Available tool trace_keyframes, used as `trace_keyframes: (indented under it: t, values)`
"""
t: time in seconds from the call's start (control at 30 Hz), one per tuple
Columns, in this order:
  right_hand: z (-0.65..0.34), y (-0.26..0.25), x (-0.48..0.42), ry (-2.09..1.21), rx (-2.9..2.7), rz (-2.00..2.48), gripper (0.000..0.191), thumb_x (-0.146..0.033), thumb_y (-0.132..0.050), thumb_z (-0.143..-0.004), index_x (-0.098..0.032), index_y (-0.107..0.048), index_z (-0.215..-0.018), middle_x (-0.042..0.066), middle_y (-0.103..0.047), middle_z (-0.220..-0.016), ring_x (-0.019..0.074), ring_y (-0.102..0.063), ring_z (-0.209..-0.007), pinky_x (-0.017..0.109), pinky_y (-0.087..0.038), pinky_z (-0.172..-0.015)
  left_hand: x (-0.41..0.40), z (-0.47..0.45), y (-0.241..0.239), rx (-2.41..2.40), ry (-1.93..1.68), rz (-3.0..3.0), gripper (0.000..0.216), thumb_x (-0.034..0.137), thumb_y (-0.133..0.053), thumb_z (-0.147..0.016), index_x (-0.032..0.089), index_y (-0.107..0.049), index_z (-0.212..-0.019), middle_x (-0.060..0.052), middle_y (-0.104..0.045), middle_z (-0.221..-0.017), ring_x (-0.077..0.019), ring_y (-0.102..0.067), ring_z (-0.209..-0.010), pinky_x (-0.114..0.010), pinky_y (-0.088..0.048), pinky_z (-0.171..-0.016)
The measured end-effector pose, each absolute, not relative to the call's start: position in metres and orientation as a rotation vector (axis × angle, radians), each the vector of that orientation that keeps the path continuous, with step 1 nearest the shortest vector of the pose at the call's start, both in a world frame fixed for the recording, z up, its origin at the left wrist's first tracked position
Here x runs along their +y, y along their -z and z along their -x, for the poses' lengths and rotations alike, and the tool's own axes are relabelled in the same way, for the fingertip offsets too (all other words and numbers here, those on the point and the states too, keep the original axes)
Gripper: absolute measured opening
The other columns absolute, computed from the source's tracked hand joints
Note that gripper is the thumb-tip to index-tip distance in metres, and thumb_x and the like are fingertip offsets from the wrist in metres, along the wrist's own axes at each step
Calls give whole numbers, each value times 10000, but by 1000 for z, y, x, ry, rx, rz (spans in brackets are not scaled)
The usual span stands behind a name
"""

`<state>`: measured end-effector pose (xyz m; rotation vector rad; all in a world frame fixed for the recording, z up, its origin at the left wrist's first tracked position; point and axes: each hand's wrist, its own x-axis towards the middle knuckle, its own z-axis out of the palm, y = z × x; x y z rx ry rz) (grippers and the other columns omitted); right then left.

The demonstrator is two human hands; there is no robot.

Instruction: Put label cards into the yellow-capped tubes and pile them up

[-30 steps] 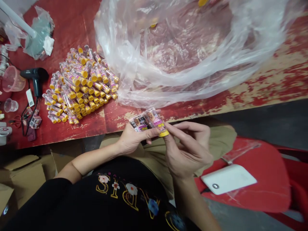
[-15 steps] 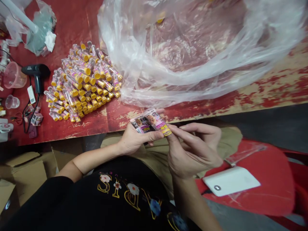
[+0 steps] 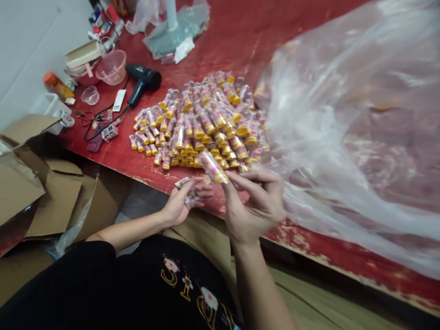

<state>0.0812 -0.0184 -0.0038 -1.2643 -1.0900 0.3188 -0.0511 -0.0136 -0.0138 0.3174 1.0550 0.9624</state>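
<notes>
Head: right hand point(image 3: 256, 208) pinches tube point(image 3: 212, 167); left hand point(image 3: 180, 206), labels point(image 3: 185, 190).

A worn red table point(image 3: 240, 41) carried a pile of yellow-capped tubes point(image 3: 202, 123), a big clear plastic bag point(image 3: 343, 137) touching its right side, a black hair dryer point(image 3: 142, 80) and a pink cup point(image 3: 112, 68) farther left

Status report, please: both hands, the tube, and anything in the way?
Right hand pinches one yellow-capped tube. Left hand holds printed labels. Tube pile just ahead; plastic bag close on the right.
</notes>
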Motion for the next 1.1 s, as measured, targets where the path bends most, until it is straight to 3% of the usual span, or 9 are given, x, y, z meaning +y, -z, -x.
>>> trace_keyframes:
  t: [0.13,0.33,0.5,0.6,0.7,0.83,0.9,0.97,1.1]
  values:
    - [-34,-3,40,-120,-1481,1228,148,-304,-672,-976,-262,-813,-992,61,-651,-936,194,-579,-915,380,-479,-849,-3,97,25,1228,-1159,-146,268,369,-743,-916,132,-703,-1034,-65,-780,-858,-153,-760,-714,-196,-520,-553]
    - [21,23,95,-3,-1938,1427,279,-297,-553,-1033,-241,-777,-877,84,-700,-1018,255,-516,-1009,411,-353,-881,24,142,36,1291,-1388,-62,168,285,-680,-956,131,-703,-1020,-59,-772,-848,-132,-756,-767,-169,-488,-592]
    - [44,40,102,56,-2171,1409,296,-276,-504,-1051,-220,-781,-967,108,-720,-1104,278,-526,-1111,430,-346,-943,46,152,40,1270,-1495,-60,187,248,-674,-957,155,-719,-1113,-102,-783,-1144,-162,-764,-944,-224,-550,-761]
    - [32,30,83,29,-2169,1360,233,-238,-572,-1010,-248,-767,-1137,101,-709,-1225,284,-520,-1191,447,-362,-994,56,151,43,1296,-1475,-110,213,222,-679,-948,156,-722,-1145,-123,-744,-1300,-146,-750,-889,-235,-555,-753]
    - [-15,18,48,4,-2008,1330,298,-211,-641,-963,-278,-735,-1237,92,-712,-1222,261,-580,-1156,439,-419,-995,59,154,43,1317,-1424,-149,197,191,-644,-961,145,-709,-1142,-130,-733,-1322,-114,-723,-784,-217,-535,-674]
    - [-120,25,9,-99,-1695,1492,304,-260,-658,-945,-218,-733,-1236,103,-738,-1091,209,-677,-982,378,-533,-899,43,162,29,1363,-1470,-152,146,216,-722,-917,160,-692,-1049,-96,-778,-1128,-108,-718,-764,-216,-555,-704]
    - [-182,34,7,-162,-1478,1738,295,-289,-617,-935,-158,-748,-1165,123,-743,-1044,207,-680,-890,371,-559,-819,34,165,19,1323,-1592,-270,171,316,-727,-941,187,-705,-1051,-77,-777,-1134,-126,-742,-904,-243,-589,-822]
    - [-245,41,24,-144,-1275,1949,277,-259,-572,-908,-101,-753,-1046,149,-740,-983,214,-654,-817,389,-554,-774,27,161,8,1296,-1546,-423,224,373,-737,-939,194,-719,-1073,-77,-785,-1099,-158,-749,-987,-261,-610,-838]
    - [-339,46,96,-103,-1169,2019,163,-240,-621,-920,-129,-704,-833,95,-705,-844,189,-620,-815,402,-544,-868,9,114,-21,1214,-1179,-455,240,300,-791,-892,191,-721,-1094,-63,-795,-1006,-157,-759,-833,-228,-621,-638]
